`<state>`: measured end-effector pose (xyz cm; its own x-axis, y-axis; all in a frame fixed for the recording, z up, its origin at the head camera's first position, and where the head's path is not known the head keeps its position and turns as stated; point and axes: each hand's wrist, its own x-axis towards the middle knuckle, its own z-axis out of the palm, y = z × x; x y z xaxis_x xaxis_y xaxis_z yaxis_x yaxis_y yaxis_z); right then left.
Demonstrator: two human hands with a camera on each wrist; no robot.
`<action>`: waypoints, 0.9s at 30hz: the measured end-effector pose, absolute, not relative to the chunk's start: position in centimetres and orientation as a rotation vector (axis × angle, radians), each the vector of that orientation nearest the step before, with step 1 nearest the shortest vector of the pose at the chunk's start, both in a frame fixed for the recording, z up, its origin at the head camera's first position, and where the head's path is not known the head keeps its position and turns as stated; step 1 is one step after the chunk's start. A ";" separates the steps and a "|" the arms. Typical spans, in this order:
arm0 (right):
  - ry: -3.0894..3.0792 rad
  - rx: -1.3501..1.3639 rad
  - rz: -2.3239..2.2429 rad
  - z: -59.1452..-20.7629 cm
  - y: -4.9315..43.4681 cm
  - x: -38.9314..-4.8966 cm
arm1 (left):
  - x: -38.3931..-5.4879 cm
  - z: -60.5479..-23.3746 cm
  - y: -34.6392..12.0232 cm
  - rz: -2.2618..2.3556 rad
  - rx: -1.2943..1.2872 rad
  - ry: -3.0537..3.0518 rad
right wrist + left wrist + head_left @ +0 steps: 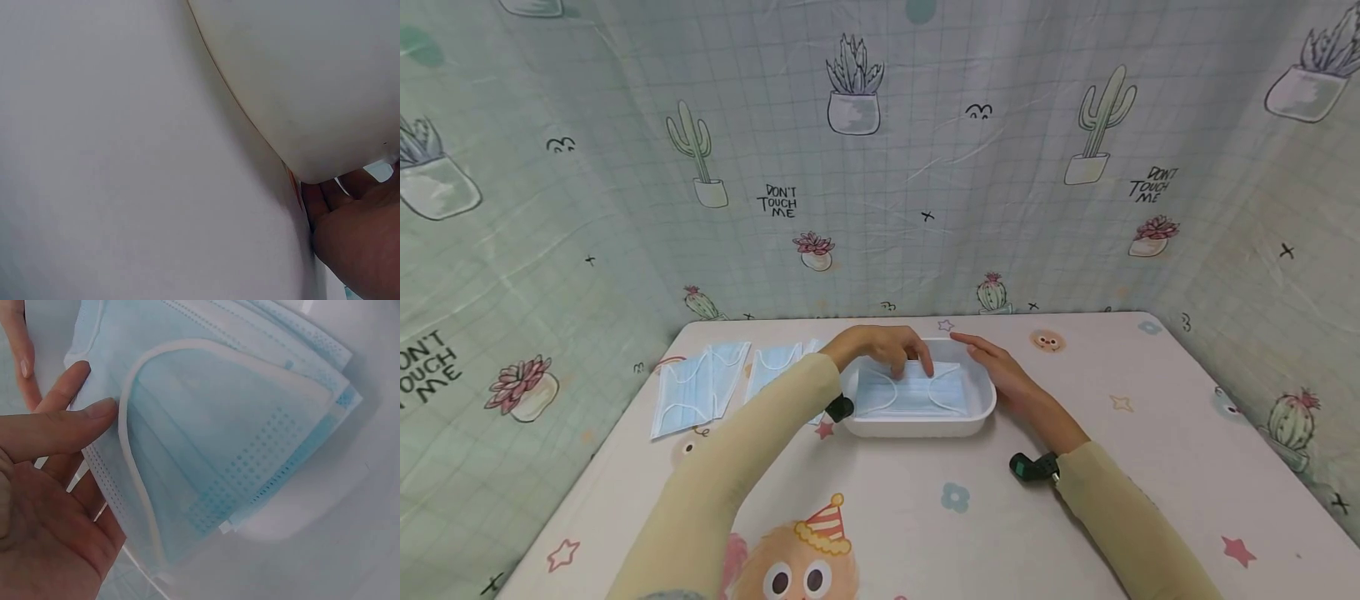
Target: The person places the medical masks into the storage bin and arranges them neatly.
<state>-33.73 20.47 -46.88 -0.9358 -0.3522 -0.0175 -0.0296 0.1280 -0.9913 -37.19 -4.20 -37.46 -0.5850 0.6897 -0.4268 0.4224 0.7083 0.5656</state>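
Note:
A white plastic box with rounded corners holds a small stack of light blue face masks. Over it, my left hand pinches the edge of the top face mask, thumb on its face beside a white ear loop and other fingers behind the edge. That mask lies across the box with both loops showing. My right hand rests against the box's far right corner, fingers stretched along the outside of the rim. In the right wrist view, its fingers touch the outer wall near the base.
Left of the box, more blue masks lie flat on the patterned tablecloth. Others lie partly behind my left forearm. Each wrist carries a small dark camera. A cactus-print curtain surrounds the table.

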 end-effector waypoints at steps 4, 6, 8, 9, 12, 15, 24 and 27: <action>2.149 -0.366 -1.897 -46.9 20.5 -33.6 | -37.2 -37.4 -4.2 0.520 0.852 2.297; 2.150 -0.359 -1.898 -46.9 20.5 -33.7 | -37.2 -37.5 -4.2 0.521 0.848 2.313; 2.158 -0.367 -1.892 -46.9 20.5 -33.7 | -37.2 -37.6 -4.2 0.524 0.842 2.335; 2.161 -0.369 -1.892 -46.9 20.5 -33.8 | -37.2 -37.6 -4.2 0.527 0.840 2.345; 2.170 -0.375 -1.891 -47.0 20.5 -33.8 | -37.3 -38.0 -4.1 0.529 0.841 2.375; 2.179 -0.379 -1.884 -47.0 20.6 -33.8 | -37.4 -38.2 -4.1 0.534 0.857 2.387; 2.179 -0.378 -1.883 -47.0 20.6 -33.9 | -37.3 -38.3 -4.0 0.542 0.864 2.386; 2.187 -0.392 -1.885 -47.0 20.6 -33.9 | -37.3 -38.2 -4.1 0.529 0.857 2.402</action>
